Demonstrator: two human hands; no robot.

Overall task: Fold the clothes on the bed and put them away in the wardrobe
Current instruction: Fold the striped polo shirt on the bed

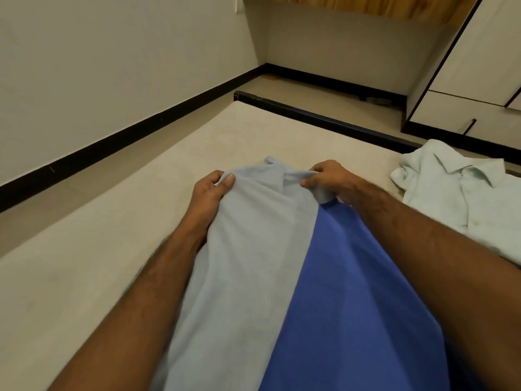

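A pale grey-blue collared shirt (248,249) hangs from both hands above the bed (118,249). My left hand (210,197) pinches its left shoulder with the thumb on top. My right hand (327,179) grips the cloth at the right of the collar. A bright blue garment (352,292) lies beneath it, under my right forearm. A mint-green button shirt (468,196) lies crumpled on the bed at the right. The wardrobe (479,66) stands at the far right with white doors shut.
The bed's dark far edge (310,114) runs across the middle of the view. Beyond it is a strip of floor (324,94) and a wall with a black skirting. A wall runs close along the bed's left side.
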